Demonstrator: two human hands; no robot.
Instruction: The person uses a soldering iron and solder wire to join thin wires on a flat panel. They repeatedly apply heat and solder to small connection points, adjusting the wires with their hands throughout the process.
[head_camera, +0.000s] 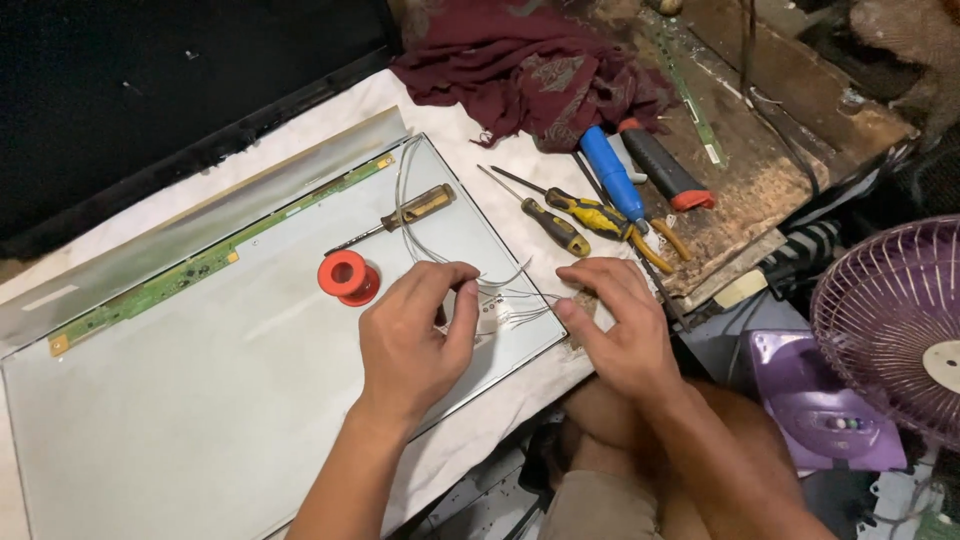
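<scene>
Bottom centre of frame: both forearms come up from the lower edge, w/ the person's knees below the table edge. Left hand (410, 335) sits centre frame, fingers curled down, thumb and forefinger pinched close on thin wires (515, 300) at the lower right corner of the display panel (200, 400); grip itself partly hidden by the knuckles. Right hand (615, 325) is just right of it, palm down, fingers bent and nearly together, fingertips pressing the same wire bundle at the panel's edge, touching the white cloth (500, 400) under the panel. Wires fan out between the two hands, then loop up toward centre. Panel lies flat, filling lower left, grey face up. Just left of the left hand, on the panel: orange solder spool (347, 276). Above it, a brown-handled screwdriver (400, 217) lies tilted. Along the panel's upper left edge runs a green circuit strip (220, 255). Centre right, on the cloth: yellow-black screwdrivers (560, 222), blue-handled tool (612, 175), black-and-red tool (662, 168). Right edge: purple fan (890, 320). Top centre: maroon cloth (530, 65), bunched. Upper left: dark screen bezel (150, 90).
</scene>
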